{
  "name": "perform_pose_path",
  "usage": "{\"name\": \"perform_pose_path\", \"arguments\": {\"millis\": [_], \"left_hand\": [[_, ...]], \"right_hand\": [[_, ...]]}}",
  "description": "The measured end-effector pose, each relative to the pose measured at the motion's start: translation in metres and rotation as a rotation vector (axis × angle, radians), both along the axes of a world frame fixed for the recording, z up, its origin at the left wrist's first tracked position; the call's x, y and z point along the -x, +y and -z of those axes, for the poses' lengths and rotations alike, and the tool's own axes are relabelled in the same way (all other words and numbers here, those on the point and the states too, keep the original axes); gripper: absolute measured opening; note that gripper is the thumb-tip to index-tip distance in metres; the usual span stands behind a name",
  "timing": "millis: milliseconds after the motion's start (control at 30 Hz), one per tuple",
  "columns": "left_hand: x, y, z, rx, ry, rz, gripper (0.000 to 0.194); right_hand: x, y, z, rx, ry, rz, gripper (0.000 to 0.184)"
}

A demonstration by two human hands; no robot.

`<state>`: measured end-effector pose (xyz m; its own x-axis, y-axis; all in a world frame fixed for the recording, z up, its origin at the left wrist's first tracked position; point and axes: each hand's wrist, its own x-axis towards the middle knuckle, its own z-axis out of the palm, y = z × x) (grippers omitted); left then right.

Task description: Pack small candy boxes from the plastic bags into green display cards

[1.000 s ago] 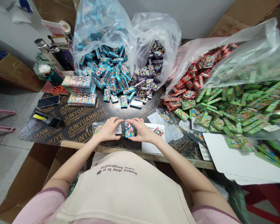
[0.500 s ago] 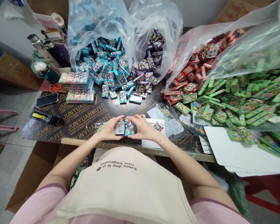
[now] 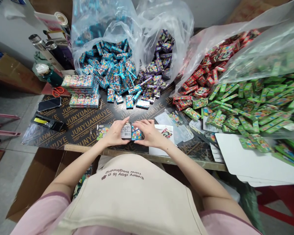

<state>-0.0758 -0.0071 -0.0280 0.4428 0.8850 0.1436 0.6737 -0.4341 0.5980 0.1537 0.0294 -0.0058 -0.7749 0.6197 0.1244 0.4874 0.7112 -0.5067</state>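
Near the table's front edge, my left hand (image 3: pixel 116 133) is closed around a printed packaging piece with a barcode panel (image 3: pixel 126 133). A colourful green and dark end of packaging (image 3: pixel 101 131) sticks out left of that hand; whether it is one piece with the barcode panel I cannot tell. Opposite, my right hand (image 3: pixel 149 133) grips a small blue printed box (image 3: pixel 136 132) between thumb and fingers, right beside the barcode panel. Under my right wrist lies a white sheet (image 3: pixel 158 148) with a small red printed piece (image 3: pixel 165 133) on it.
Plastic bags spill blue boxes (image 3: pixel 112 65), purple boxes (image 3: pixel 154 81), red boxes (image 3: pixel 198 78) and green boxes (image 3: pixel 259 104). Wrapped stacks (image 3: pixel 84 100), orange scissors (image 3: pixel 58 91), a phone (image 3: pixel 49 104) and a black tape dispenser (image 3: pixel 47 122) are at left. White card (image 3: pixel 250 160) overhangs at right.
My left hand has shifted slightly left, so more of the colourful packaging end shows beside it. The blue box in my right hand has moved marginally; the rest looks unchanged.
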Motion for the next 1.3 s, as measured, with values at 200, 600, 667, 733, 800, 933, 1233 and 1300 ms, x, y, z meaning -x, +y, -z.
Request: {"name": "perform_pose_path", "arguments": {"millis": [200,600,667,733,800,933,1233,1300], "left_hand": [[-0.002,0.003,0.000,0.026,-0.044,0.058,0.105],[-0.008,0.020,0.015,0.035,0.034,-0.057,0.102],[-0.011,0.023,0.021,0.060,0.132,-0.040,0.101],[-0.013,0.025,0.029,0.088,0.221,-0.035,0.100],[-0.014,0.026,0.035,0.103,0.268,-0.034,0.097],[-0.012,0.028,0.042,0.105,0.257,-0.035,0.093],[-0.004,0.029,0.039,0.142,0.267,-0.004,0.090],[-0.001,0.030,0.034,0.144,0.216,-0.066,0.089]], "right_hand": [[-0.001,0.007,0.015,0.071,0.133,-0.018,0.082],[-0.004,0.059,0.050,-0.071,0.206,0.581,0.047],[-0.012,0.100,0.063,-0.108,0.104,0.758,0.047],[-0.018,0.136,0.074,-0.091,-0.024,0.836,0.050],[-0.023,0.160,0.079,-0.075,-0.135,0.795,0.054],[-0.033,0.169,0.081,-0.110,-0.223,0.655,0.038],[-0.057,0.138,0.076,-0.013,-0.145,0.599,0.030],[-0.061,0.127,0.067,-0.016,-0.034,0.602,0.030]]}}
